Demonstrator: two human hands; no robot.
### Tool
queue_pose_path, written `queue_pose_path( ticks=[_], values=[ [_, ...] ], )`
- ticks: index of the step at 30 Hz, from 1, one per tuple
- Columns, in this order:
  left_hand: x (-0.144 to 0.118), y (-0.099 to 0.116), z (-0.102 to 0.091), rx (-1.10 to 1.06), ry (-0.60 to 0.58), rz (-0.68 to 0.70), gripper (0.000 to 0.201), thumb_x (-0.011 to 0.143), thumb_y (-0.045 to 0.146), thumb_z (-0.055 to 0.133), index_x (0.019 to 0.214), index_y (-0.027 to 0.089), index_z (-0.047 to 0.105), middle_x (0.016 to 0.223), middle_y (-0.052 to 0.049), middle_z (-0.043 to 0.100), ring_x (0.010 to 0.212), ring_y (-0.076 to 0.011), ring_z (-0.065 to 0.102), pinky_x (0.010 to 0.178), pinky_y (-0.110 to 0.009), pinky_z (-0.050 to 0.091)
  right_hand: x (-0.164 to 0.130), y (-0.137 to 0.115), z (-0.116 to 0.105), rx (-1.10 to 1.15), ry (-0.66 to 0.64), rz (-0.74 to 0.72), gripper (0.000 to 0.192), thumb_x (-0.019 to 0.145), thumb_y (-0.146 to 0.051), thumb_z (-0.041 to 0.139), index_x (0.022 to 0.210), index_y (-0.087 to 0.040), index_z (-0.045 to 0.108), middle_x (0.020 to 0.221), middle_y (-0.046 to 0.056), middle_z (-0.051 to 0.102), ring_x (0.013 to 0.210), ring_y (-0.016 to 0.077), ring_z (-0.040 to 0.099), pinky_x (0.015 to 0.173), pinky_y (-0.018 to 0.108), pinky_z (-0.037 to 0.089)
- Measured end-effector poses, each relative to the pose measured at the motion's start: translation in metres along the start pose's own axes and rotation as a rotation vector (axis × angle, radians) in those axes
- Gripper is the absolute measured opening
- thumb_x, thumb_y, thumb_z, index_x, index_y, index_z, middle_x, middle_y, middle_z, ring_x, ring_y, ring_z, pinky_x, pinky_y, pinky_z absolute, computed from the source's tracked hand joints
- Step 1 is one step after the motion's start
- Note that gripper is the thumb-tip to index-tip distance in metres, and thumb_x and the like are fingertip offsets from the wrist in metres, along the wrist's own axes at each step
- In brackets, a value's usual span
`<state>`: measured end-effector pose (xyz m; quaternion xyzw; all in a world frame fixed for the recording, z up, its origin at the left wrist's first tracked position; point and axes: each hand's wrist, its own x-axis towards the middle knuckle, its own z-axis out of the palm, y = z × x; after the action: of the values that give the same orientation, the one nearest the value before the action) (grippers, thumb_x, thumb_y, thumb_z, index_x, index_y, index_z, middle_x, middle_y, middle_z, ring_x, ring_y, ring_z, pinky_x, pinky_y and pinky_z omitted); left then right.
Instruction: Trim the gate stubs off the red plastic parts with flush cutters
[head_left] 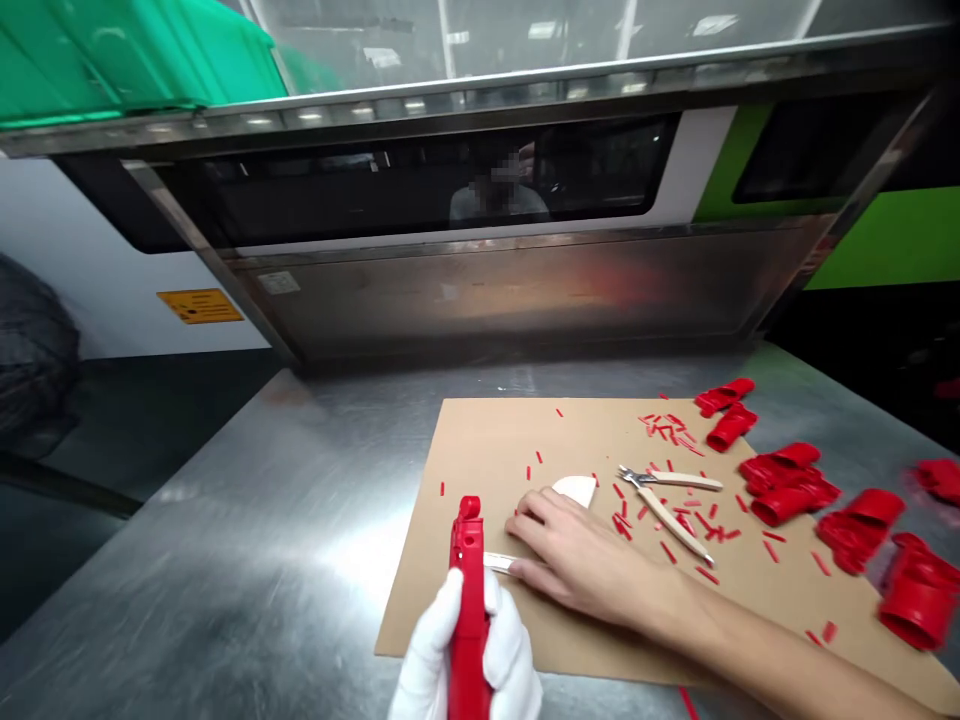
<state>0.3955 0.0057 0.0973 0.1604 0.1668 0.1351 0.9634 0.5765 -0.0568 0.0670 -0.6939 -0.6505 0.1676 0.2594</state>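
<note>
A: Where is the red plastic part (pixel 470 600) sitting?

B: The gloved left hand (pixel 510 650) is clamping it, fingers and thumb pressing its two sides, at the near edge of the cardboard sheet (pixel 487 440).

A: Which way is it pointing?

B: Its narrow end is pointing forward, away from the wearer. The long axis is running almost straight up the view. I can't tell how steeply it's tilting.

A: And how is it looking?

B: It's showing a glossy, even red and a slim, straight-sided body. The far tip is ending in a small rounded knob, with little holes sitting just below it. The bottom of the frame is cutting off the near end.

A: The bare right hand (pixel 574 555)?

B: It's resting on the sheet, apart from the left, fingers loosely curling. The thumb is meeting a narrow white strip (pixel 498 562); I can't tell if it's gripping that. A white half-round piece (pixel 577 487) is lying just beyond the fingers.

A: Anything to the right?

B: Cream-handled nippers (pixel 640 479) are lying among red scraps (pixel 707 575), and hollow red parts (pixel 859 528) are lining the sheet's right edge.
</note>
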Motion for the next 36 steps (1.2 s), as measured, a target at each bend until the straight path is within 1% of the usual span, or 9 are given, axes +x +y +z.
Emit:
queue_pose_path(
  ticks=[3, 6, 12, 16, 21, 28, 30, 34, 36],
  values=[
    [-0.001, 0.005, 0.001, 0.051, 0.010, 0.049, 0.046, 0.091, 0.058, 0.061, 0.068, 0.018, 0.055, 0.058, 0.003, 0.042, 0.042, -0.0072, 0.040, 0.043, -0.021, 0.031, -0.002, -0.008, 0.026, -0.165, -0.021, -0.031, 0.007, 0.099, -0.022, 0.060, 0.100, -0.015, 0.061, 0.106, 0.014, 0.057, 0.101, 0.0328, 0.054, 0.090, 0.051, 0.045],
    [-0.003, 0.009, 0.002, 0.054, 0.086, 0.093, 0.042, 0.090, 0.053, 0.065, 0.070, 0.017, 0.056, 0.064, 0.002, 0.045, 0.046, -0.0069, 0.042, 0.044, -0.020, 0.033, -0.005, -0.015, 0.032, -0.243, -0.041, -0.042, 0.010, 0.097, -0.010, 0.053, 0.094, -0.016, 0.060, 0.099, 0.012, 0.058, 0.093, 0.0303, 0.056, 0.084, 0.047, 0.048],
    [0.002, 0.010, -0.008, -0.072, 0.162, 0.163, 0.014, 0.089, 0.033, 0.068, 0.091, 0.020, 0.068, 0.067, 0.003, 0.046, 0.049, -0.0078, 0.044, 0.045, -0.020, 0.038, -0.012, -0.008, 0.009, -0.165, -0.025, 0.011, 0.018, 0.097, -0.006, 0.042, 0.097, -0.020, 0.054, 0.094, 0.007, 0.059, 0.085, 0.0238, 0.059, 0.077, 0.037, 0.050],
    [0.006, 0.012, -0.008, -0.199, 0.299, 0.191, 0.011, 0.091, 0.023, 0.064, 0.089, 0.014, 0.069, 0.081, -0.002, 0.051, 0.065, -0.0105, 0.052, 0.059, -0.023, 0.048, -0.029, 0.001, -0.008, -0.020, 0.023, 0.077, 0.021, 0.103, -0.014, 0.038, 0.119, -0.026, 0.046, 0.101, 0.001, 0.062, 0.084, 0.0154, 0.062, 0.073, 0.026, 0.050],
    [0.006, 0.010, 0.002, -0.158, 0.321, 0.204, 0.012, 0.091, 0.024, 0.064, 0.085, 0.015, 0.067, 0.079, -0.002, 0.049, 0.059, -0.0085, 0.047, 0.054, -0.021, 0.046, -0.045, -0.001, -0.025, 0.235, 0.086, 0.231, 0.018, 0.110, -0.037, 0.033, 0.116, -0.029, 0.047, 0.085, -0.003, 0.057, 0.069, 0.0147, 0.056, 0.062, 0.026, 0.046],
    [0.008, 0.003, 0.007, -0.118, 0.236, 0.186, 0.022, 0.090, 0.033, 0.068, 0.079, 0.015, 0.062, 0.069, 0.002, 0.044, 0.049, -0.0058, 0.040, 0.046, -0.018, 0.040, -0.028, -0.004, -0.018, -0.047, 0.100, -0.012, 0.015, 0.107, -0.023, 0.041, 0.113, -0.026, 0.055, 0.102, 0.001, 0.061, 0.086, 0.0140, 0.061, 0.075, 0.024, 0.050],
    [0.008, 0.002, 0.010, -0.102, 0.252, 0.206, 0.023, 0.091, 0.032, 0.067, 0.078, 0.014, 0.061, 0.068, 0.002, 0.045, 0.048, -0.0056, 0.040, 0.045, -0.018, 0.039, -0.023, 0.004, -0.009, -0.134, 0.087, -0.045, 0.022, 0.105, -0.016, 0.039, 0.104, -0.023, 0.059, 0.104, 0.005, 0.061, 0.091, 0.0182, 0.061, 0.080, 0.030, 0.052],
    [0.004, 0.002, 0.014, -0.084, 0.293, 0.219, 0.022, 0.095, 0.029, 0.063, 0.080, 0.012, 0.061, 0.069, 0.001, 0.048, 0.049, -0.0057, 0.042, 0.046, -0.018, 0.038, -0.018, 0.037, -0.004, -0.275, 0.227, 0.017, 0.012, 0.101, -0.021, 0.048, 0.097, -0.018, 0.060, 0.125, 0.017, 0.055, 0.119, 0.0394, 0.048, 0.096, 0.060, 0.041],
    [0.002, 0.003, 0.014, -0.069, 0.297, 0.222, 0.025, 0.095, 0.031, 0.063, 0.080, 0.012, 0.061, 0.068, 0.001, 0.049, 0.048, -0.0056, 0.042, 0.045, -0.018, 0.038, -0.018, 0.052, -0.009, -0.282, 0.263, 0.027, 0.008, 0.099, -0.026, 0.056, 0.099, -0.018, 0.059, 0.117, 0.016, 0.057, 0.113, 0.0384, 0.051, 0.092, 0.059, 0.043]
  ],
)
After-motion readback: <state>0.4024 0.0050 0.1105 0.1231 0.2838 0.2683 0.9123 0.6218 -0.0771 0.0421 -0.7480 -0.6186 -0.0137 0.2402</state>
